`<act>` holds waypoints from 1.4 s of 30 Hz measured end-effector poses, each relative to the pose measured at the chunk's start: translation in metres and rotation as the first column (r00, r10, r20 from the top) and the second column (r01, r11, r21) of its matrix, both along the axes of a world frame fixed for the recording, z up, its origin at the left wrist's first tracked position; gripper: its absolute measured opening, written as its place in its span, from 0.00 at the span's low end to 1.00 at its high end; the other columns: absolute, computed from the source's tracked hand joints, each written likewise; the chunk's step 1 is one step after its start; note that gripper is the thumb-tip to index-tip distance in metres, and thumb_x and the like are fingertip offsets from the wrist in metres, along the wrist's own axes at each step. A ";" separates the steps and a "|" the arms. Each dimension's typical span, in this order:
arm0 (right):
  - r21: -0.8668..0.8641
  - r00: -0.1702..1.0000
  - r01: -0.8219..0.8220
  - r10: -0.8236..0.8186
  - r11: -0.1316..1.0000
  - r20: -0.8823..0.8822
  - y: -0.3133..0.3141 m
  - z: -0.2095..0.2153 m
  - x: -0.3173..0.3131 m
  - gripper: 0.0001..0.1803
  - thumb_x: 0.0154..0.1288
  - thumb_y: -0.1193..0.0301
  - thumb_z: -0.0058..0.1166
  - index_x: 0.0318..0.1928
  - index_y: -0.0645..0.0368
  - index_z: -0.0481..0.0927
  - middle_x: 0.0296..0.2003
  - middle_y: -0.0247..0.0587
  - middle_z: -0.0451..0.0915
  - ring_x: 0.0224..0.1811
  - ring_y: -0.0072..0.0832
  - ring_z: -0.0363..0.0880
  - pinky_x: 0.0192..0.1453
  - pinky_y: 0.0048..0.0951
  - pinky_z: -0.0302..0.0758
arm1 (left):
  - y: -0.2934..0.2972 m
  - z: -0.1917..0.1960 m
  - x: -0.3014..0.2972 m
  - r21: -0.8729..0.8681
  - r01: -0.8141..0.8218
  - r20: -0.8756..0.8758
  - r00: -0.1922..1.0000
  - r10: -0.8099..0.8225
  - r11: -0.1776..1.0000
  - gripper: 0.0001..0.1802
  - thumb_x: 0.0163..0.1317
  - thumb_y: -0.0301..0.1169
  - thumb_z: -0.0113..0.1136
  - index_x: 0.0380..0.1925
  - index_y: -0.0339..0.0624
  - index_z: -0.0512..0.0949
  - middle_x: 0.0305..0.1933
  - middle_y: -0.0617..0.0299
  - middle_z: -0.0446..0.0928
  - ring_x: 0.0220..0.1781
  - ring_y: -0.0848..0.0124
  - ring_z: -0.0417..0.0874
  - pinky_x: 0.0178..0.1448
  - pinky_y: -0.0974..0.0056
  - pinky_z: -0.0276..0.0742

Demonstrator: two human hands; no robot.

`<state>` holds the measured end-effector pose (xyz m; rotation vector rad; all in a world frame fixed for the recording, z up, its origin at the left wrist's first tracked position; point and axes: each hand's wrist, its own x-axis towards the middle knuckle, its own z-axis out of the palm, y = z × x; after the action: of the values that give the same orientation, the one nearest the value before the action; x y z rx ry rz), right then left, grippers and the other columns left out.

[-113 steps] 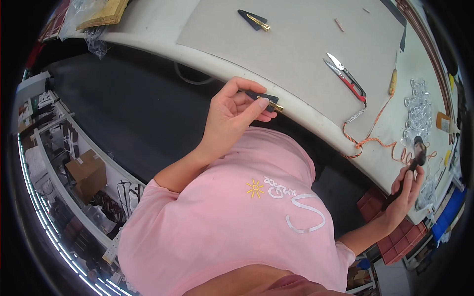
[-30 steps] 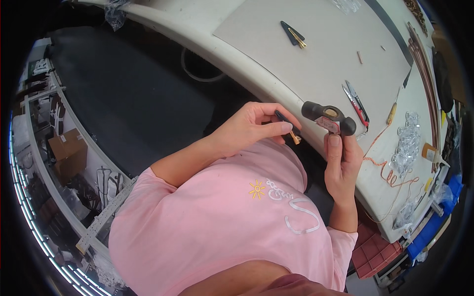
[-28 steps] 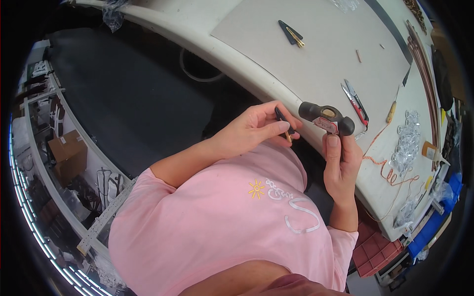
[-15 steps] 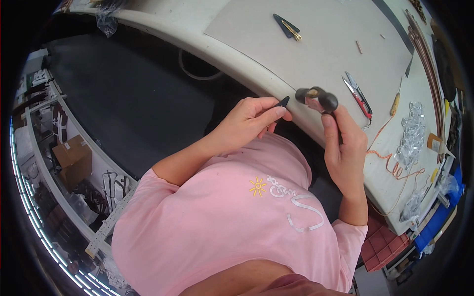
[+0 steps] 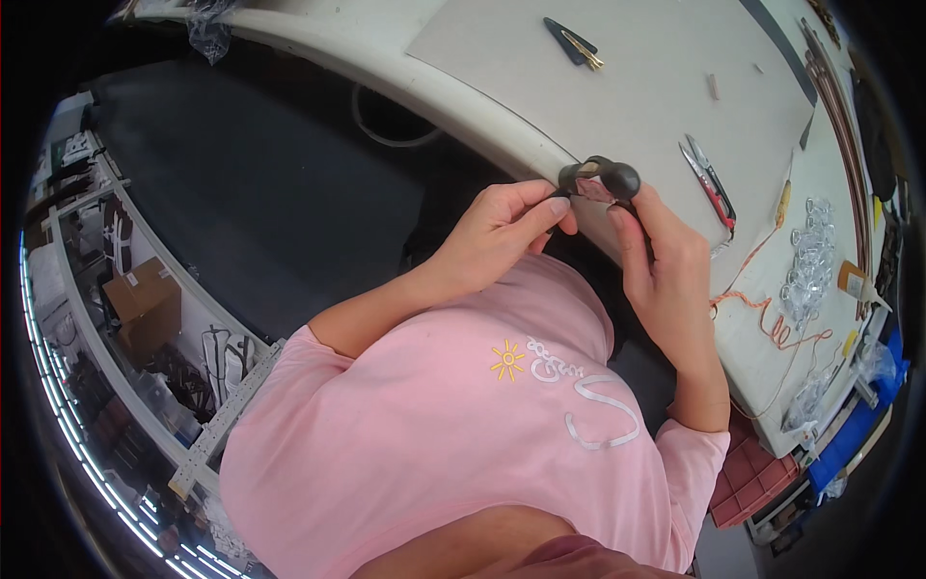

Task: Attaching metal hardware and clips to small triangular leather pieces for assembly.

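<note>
My left hand (image 5: 516, 224) is closed in a pinch on a small black pointed piece, whose tip showed earlier and is now mostly hidden behind the tool. My right hand (image 5: 667, 256) grips a dark tool with rounded black ends and a pinkish middle (image 5: 595, 185); it resembles a small hammer, but its kind is unclear. One rounded end meets the left fingertips, over the table's front edge. Farther off, a gold hair clip (image 5: 585, 51) lies on a black triangular piece (image 5: 559, 37).
On a grey sheet (image 5: 627, 106) covering part of the white table (image 5: 502, 106) lie red-and-black snips (image 5: 716, 188). To the right are a yellow-handled awl (image 5: 783, 205), orange cord (image 5: 772, 323) and clear plastic pieces (image 5: 808, 261). Shelves with a cardboard box (image 5: 143, 299) stand at left.
My right hand has brought the dark tool left to my left fingertips. The two were apart before. My left hand has barely moved.
</note>
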<state>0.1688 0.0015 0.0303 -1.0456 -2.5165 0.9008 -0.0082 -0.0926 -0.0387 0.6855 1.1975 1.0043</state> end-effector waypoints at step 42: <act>-0.831 0.843 0.057 -0.472 0.553 -0.256 -0.022 -0.006 0.010 0.16 0.67 0.78 0.63 0.53 0.64 0.75 0.38 0.29 0.78 0.40 0.13 0.75 0.45 0.17 0.72 | 0.000 0.036 0.003 0.211 0.018 -0.050 0.999 -0.008 0.977 0.10 0.69 0.27 0.60 0.47 0.34 0.81 0.36 0.67 0.79 0.31 0.84 0.73 0.35 0.73 0.70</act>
<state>0.1793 -0.0210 0.0242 -1.1995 -1.4272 1.9942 -0.0048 -0.0929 -0.0023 0.8880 1.1366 1.1195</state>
